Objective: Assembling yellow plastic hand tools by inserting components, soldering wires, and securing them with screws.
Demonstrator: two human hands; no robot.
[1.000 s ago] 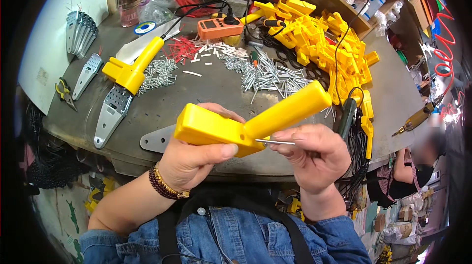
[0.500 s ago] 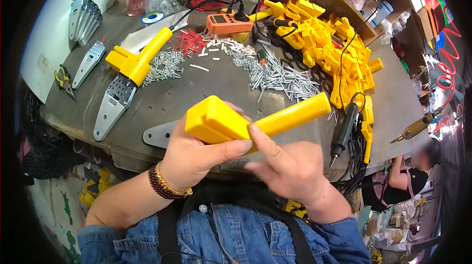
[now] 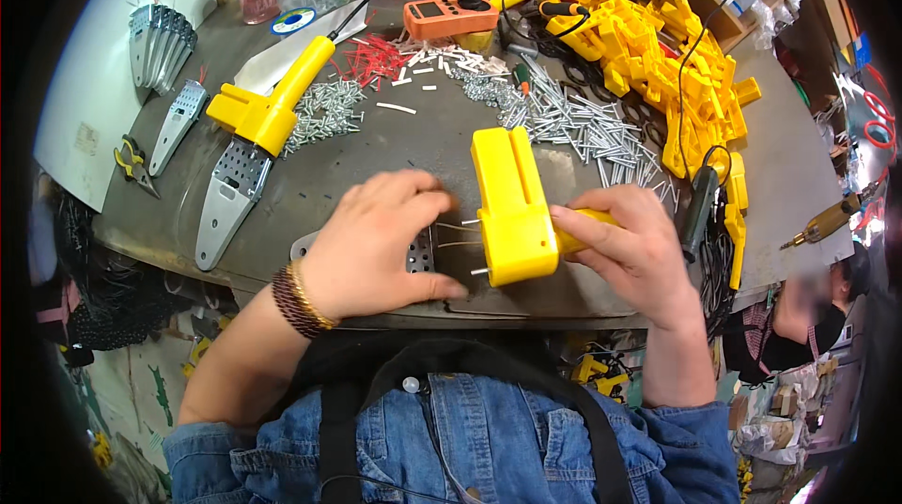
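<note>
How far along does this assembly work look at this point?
Done: one yellow plastic handle block already sits on a perforated metal hinge plate at the bench's left. In hand: the right hand holds another yellow plastic block with screws sticking out, beside a perforated metal plate under the left hand. Left: a pile of loose yellow parts and spare plates.

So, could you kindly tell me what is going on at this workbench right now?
A person sits at a grey workbench. The right hand grips a yellow plastic block-headed part with thin metal pins sticking out of its side. The left hand presses on a perforated metal plate beside it. Loose screws and more yellow parts lie behind.
</note>
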